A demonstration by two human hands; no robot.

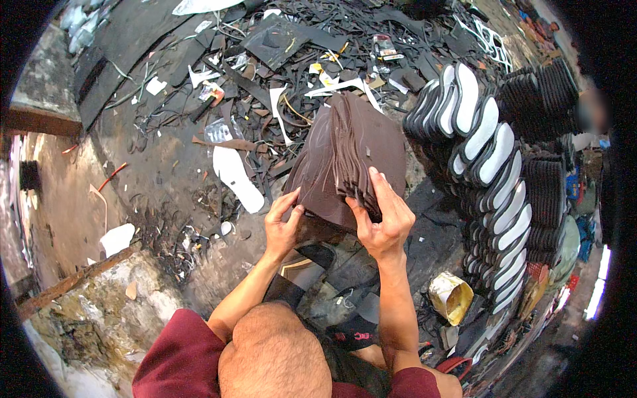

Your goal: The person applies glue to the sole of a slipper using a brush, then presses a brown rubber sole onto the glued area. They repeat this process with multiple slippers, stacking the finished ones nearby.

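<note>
In front of me is a dark brown bundle of flat, flexible pieces, their material not clear. A narrow stack of curved-edged brown pieces point(347, 146) stands up along its middle, with a wide brown sheet point(387, 139) to its right. My right hand point(386, 225) is closed on the near end of the narrow stack, thumb on the left and fingers on the right. My left hand point(283, 222) pinches the near left edge of the brown sheets between thumb and fingers. What lies beneath the bundle is mostly hidden.
Long rows of black and white shoe soles point(496, 164) stand at the right. Black offcuts point(272, 40) litter the far floor. A white sole-shaped piece point(237, 178) lies left of the bundle. A yellow-lined container point(451, 296) sits near my right forearm.
</note>
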